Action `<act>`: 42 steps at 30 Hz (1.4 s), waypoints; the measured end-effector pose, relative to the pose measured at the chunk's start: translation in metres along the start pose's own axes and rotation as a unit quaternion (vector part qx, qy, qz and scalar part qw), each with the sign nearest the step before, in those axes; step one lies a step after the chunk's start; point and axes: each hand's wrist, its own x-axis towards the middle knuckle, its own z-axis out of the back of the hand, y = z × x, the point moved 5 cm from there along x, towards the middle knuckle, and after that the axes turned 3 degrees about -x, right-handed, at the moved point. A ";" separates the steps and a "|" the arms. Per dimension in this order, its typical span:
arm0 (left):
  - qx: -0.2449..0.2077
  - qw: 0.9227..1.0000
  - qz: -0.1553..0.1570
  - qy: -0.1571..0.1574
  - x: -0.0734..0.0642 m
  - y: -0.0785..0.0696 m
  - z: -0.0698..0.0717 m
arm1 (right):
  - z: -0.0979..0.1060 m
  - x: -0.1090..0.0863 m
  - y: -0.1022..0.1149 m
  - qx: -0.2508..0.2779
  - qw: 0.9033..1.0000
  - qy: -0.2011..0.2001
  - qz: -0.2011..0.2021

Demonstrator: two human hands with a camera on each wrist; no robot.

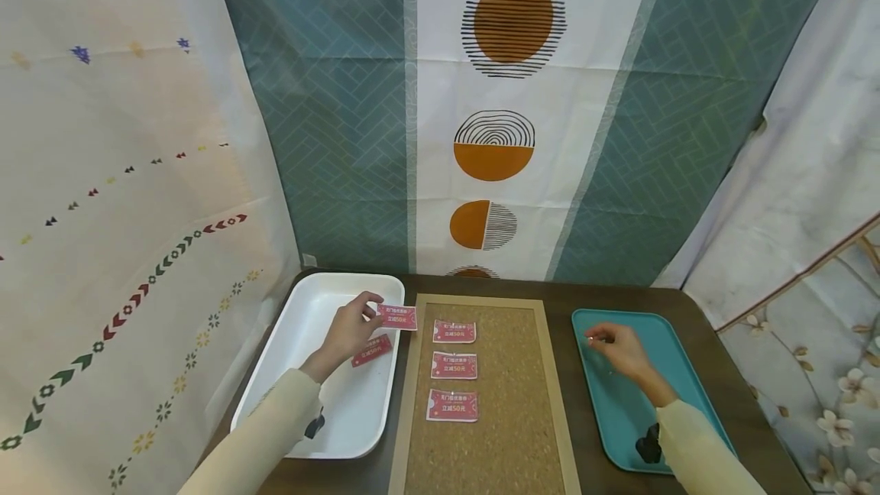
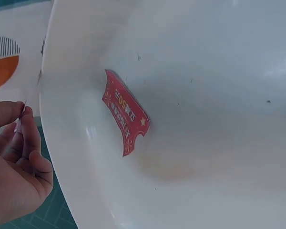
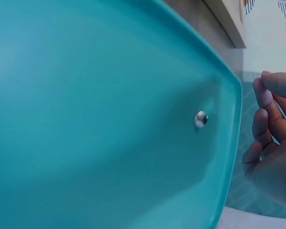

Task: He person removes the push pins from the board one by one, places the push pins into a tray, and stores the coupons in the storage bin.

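My left hand pinches a red paper coupon by its left end, over the right edge of the white tray. Another red coupon lies inside that tray. Over the far part of the teal tray is my right hand, thumb and forefinger pressed together. A small bright glint at those fingertips looks like a thumbtack; the right wrist view hides it. One silver thumbtack rests in the teal tray, below the hand.
Between the trays lies a wood-framed cork board. Three red coupons run down its left side: a top one, a middle one and a lower one. A patterned curtain hangs behind the dark table.
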 end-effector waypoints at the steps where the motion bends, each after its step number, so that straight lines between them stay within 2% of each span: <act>1: 0.000 1.000 0.001 0.000 0.000 0.002 0.002 | 0.001 -0.001 -0.003 -0.003 1.000 0.000 -0.001; 8: 0.002 1.000 -0.004 0.001 0.001 0.016 0.013 | 0.010 -0.008 -0.016 -0.020 1.000 -0.003 -0.013; 15: 0.027 0.999 0.026 0.002 -0.003 0.036 0.022 | 0.015 -0.015 -0.026 -0.035 0.999 -0.011 -0.012; 22: 0.036 0.998 0.046 0.011 -0.007 0.049 0.024 | 0.017 -0.021 -0.040 -0.039 0.998 0.000 -0.041; 31: 0.045 0.996 0.079 0.028 -0.010 0.068 0.024 | 0.014 -0.025 -0.047 -0.051 0.997 -0.004 -0.051; 36: 0.059 0.994 0.080 0.034 -0.009 0.077 0.024 | 0.011 -0.028 -0.050 -0.054 0.996 0.003 -0.067; 42: 0.079 0.992 0.088 0.044 -0.008 0.085 0.021 | 0.010 -0.031 -0.050 -0.045 0.997 0.005 -0.067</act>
